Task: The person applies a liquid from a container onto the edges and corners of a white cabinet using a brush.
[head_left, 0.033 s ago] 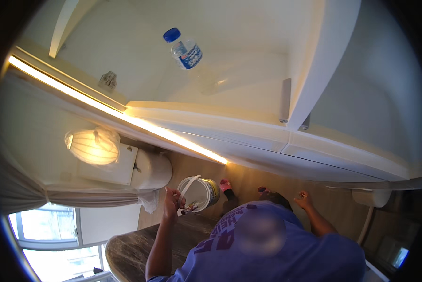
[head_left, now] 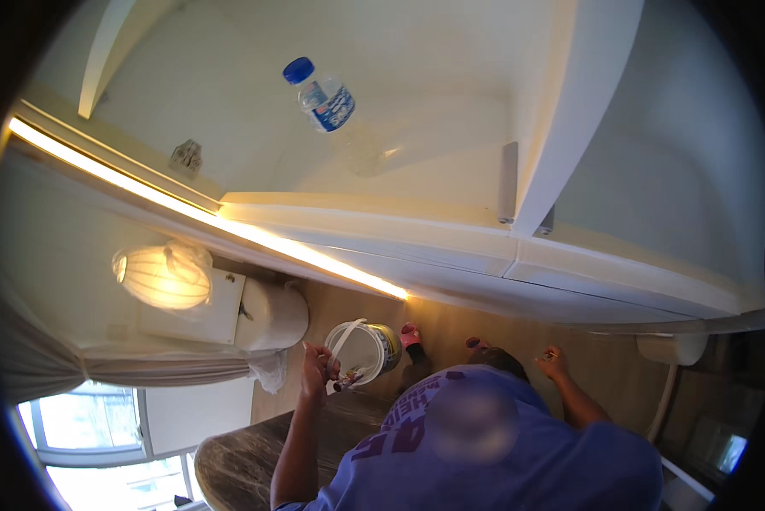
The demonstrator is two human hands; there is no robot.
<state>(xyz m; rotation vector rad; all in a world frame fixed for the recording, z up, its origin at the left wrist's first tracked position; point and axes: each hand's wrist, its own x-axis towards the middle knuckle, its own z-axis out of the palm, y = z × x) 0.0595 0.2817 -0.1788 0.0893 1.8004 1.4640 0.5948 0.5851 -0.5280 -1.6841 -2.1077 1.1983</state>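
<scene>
My left hand is at the left rim of a round white bucket with a coloured label. Its fingers are curled beside the bucket's white strap-like handle. A small dark-ended piece shows by the fingertips, too small to name. Inside the bucket lie some mixed small things that I cannot make out. Out to the right, my right hand hangs over the floor with bent fingers. Something small and brownish appears at its fingertips. Above, in a white cabinet compartment, a clear plastic bottle with a blue cap and label stands tilted in the view.
A light strip runs along the cabinet edge. To the left are a glowing ribbed lamp, a white rounded bin and a gathered curtain. A dark marbled tabletop lies at lower left. My feet stand on the wooden floor.
The view has shifted slightly, so the bottle, cabinet and lamp sit a little further left. Both hands keep nearly the same pose beside the same things.
</scene>
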